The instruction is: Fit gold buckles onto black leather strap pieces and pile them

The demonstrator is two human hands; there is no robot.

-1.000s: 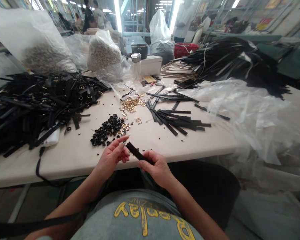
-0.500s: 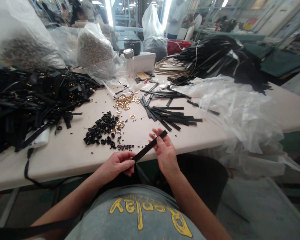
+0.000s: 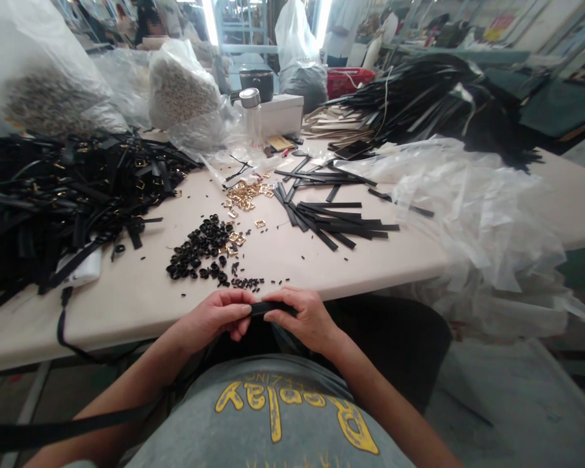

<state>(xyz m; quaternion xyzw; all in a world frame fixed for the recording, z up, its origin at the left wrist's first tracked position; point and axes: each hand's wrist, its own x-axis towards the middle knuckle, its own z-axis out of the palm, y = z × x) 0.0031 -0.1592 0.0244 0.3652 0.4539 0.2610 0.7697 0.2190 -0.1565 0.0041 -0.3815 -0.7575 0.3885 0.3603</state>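
Both my hands meet just below the table's near edge, pinching one short black strap (image 3: pixel 259 308) between them. My left hand (image 3: pixel 219 315) grips its left end with the fingers curled. My right hand (image 3: pixel 302 317) is closed over its right end. Straight ahead on the pale table (image 3: pixel 141 299) lie a pile of small black loops (image 3: pixel 199 250), a heap of gold buckles (image 3: pixel 247 194) and a fan of loose black straps (image 3: pixel 331 218).
A big tangle of black straps with buckles (image 3: pixel 53 201) fills the left side. Clear bags of metal parts (image 3: pixel 182 91) stand at the back, beside a white box (image 3: pixel 281 114) and a bottle (image 3: pixel 252 120). Crumpled clear plastic (image 3: pixel 472 214) spills over the right edge.
My right hand has come down from the raised strap end and closed on it beside my left hand. The strap now lies level and mostly hidden between both hands.
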